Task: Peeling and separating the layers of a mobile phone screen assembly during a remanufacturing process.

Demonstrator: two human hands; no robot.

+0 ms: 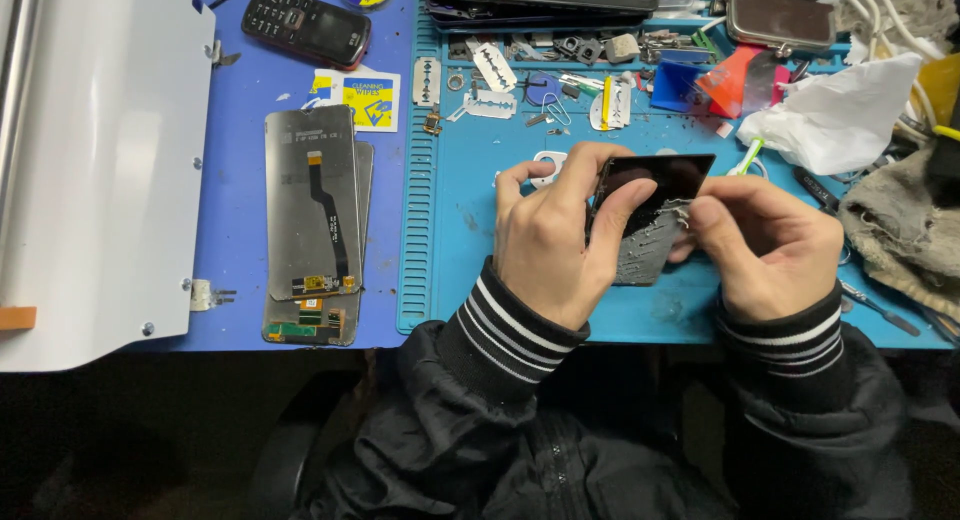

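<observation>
Over blue mat (520,310), centre: left hand (555,235) grips dark phone screen panel (655,195), tilted, lifted off counter; right hand (765,245) pinches small blade (678,213) against panel face. Razor blades (490,80) beyond; spare display panels (310,210) well left.

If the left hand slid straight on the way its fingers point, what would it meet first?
The left hand points up and right across the dark phone panel it holds. Past that, probably the loose razor blades and small parts at the blue mat's far edge, though depth is unclear.

glossy glass panel (668,175), matt rubber mat (520,140)
</observation>
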